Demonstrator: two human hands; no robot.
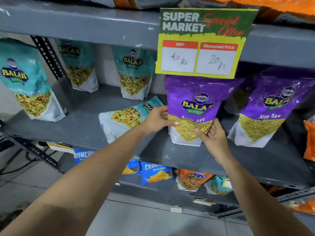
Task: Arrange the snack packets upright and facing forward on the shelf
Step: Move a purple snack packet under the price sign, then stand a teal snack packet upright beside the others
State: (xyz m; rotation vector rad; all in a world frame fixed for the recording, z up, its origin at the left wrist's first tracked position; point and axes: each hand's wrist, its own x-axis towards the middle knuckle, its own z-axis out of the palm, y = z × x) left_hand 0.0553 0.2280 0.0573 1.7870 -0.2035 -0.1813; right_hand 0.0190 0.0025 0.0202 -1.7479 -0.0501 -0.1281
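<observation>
A purple Aloo Sev packet (196, 106) stands upright and faces forward on the grey shelf (81, 126). My left hand (158, 119) grips its left edge, thumb across the front. My right hand (213, 135) holds its lower right corner. A second purple Aloo Sev packet (265, 113) stands upright to the right. A teal Khatta Mitha Mix packet (126, 116) lies flat on the shelf just left of my left hand. Three more teal packets stand upright: one at the far left (27, 82), two at the back (80, 65) (134, 72).
A green and yellow special offer price sign (201, 43) hangs from the shelf above, over the held packet's top. The lower shelf holds blue Crunchex bags (156, 174) and an orange packet (192, 179). An orange bag (309, 142) sits at the right edge. Tiled floor lies below.
</observation>
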